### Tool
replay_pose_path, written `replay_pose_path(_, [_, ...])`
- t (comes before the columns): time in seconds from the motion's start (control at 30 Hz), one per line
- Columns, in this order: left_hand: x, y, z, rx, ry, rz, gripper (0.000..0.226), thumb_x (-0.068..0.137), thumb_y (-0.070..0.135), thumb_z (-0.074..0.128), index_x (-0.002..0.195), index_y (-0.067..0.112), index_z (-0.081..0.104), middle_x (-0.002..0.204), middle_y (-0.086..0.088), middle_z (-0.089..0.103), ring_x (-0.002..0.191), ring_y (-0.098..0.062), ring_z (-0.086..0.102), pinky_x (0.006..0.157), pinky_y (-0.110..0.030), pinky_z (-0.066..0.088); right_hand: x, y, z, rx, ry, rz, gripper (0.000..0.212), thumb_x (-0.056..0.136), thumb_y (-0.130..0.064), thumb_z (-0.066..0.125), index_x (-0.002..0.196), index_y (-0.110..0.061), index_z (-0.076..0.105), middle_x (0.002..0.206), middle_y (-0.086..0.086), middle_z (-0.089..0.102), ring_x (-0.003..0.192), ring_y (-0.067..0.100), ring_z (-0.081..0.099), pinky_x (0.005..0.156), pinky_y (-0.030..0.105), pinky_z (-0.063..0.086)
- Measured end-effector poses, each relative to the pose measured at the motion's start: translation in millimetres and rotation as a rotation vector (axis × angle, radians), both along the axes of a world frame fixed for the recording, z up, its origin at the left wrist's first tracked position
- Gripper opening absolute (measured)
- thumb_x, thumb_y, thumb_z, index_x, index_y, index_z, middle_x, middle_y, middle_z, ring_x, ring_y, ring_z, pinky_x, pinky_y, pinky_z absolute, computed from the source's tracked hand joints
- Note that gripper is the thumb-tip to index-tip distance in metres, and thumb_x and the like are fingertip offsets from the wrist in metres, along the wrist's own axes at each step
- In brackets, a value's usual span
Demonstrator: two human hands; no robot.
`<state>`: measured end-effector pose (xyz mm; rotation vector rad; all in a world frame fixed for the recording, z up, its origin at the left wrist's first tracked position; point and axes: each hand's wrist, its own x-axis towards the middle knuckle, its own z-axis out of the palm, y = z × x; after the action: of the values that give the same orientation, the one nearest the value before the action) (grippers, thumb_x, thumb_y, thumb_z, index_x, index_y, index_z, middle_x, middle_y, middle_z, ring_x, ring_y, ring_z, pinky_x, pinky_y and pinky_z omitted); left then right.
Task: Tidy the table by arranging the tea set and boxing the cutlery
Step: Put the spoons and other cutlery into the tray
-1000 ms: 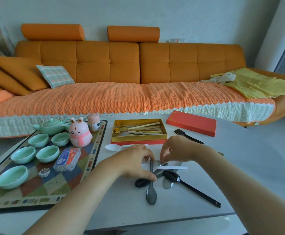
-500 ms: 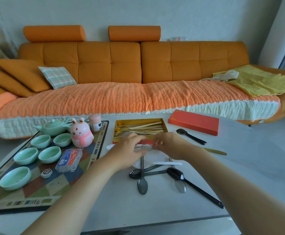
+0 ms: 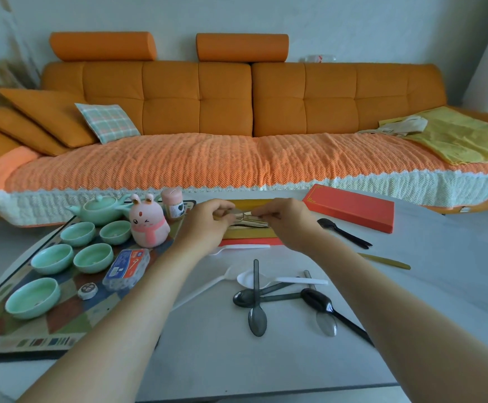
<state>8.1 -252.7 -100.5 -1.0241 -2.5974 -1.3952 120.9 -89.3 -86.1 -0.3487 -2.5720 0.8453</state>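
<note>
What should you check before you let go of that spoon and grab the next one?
1. Gold box open, ready for cutlery: ok.
2. Both hands over the box, left hand and right hand pinching a piece of cutlery between them: ok.
3. Piece lying flat inside the box: cannot tell, the fingers hide it.
4. Red lid set aside on the table, clear of the box: ok.
5. All cutlery boxed: not ok. The pile of dark spoons, a white spoon, a black spoon and a gold piece lie loose on the table.
6. Teacups grouped on the mat by the teapot: ok.
</note>
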Motion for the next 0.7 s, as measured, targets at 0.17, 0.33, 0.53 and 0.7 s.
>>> replay_pose_path(0.17, [-7.5, -4.5, -7.2, -0.185, 0.297, -0.034, 0.034, 0.094, 0.031, 0.059, 0.128, 0.029, 0.060, 0.126, 0.007, 0.056, 0.120, -0.017, 0.047, 0.097, -0.035, 0.041, -15.8, 2.0, -9.1, -0.002, -0.121, -0.144, 0.036, 0.098, -0.004, 0.044, 0.107, -0.020, 0.075, 0.093, 0.000, 0.067, 0.054, 0.011, 0.050, 0.042, 0.014, 0.036])
replay_pose_path(0.33, [-2.2, -1.6, -16.1, -0.393, 0.360, -0.216, 0.041, 0.097, 0.037, 0.052, 0.137, 0.029, 0.054, 0.139, 0.010, 0.048, 0.132, -0.013, 0.035, 0.107, -0.034, 0.031, -22.9, 11.0, -11.3, 0.094, -0.187, -0.216, 0.043, 0.092, -0.003, 0.041, 0.101, -0.029, 0.075, 0.088, -0.002, 0.067, 0.060, 0.013, 0.053, 0.053, 0.026, 0.043])
replay_pose_path(0.53, [4.5, 4.6, -14.9, -0.378, 0.376, -0.249, 0.050, 0.098, 0.035, 0.050, 0.146, 0.027, 0.041, 0.148, 0.008, 0.040, 0.138, -0.014, 0.030, 0.112, -0.036, 0.028, -24.6, 20.3, -17.9, 0.097, -0.080, -0.305, 0.041, 0.093, -0.001, 0.041, 0.097, -0.024, 0.074, 0.093, 0.004, 0.068, 0.071, 0.020, 0.060, 0.065, 0.037, 0.056])
replay_pose_path(0.7, [0.0, 9.0, -19.5, -0.511, 0.396, -0.216, 0.055, 0.100, 0.046, 0.041, 0.150, 0.023, 0.034, 0.155, 0.004, 0.033, 0.143, -0.017, 0.026, 0.116, -0.039, 0.024, -31.4, 23.4, -17.2, 0.086, -0.155, -0.271, 0.049, 0.092, 0.003, 0.036, 0.110, -0.025, 0.071, 0.103, 0.005, 0.066, 0.074, 0.020, 0.060, 0.057, 0.027, 0.048])
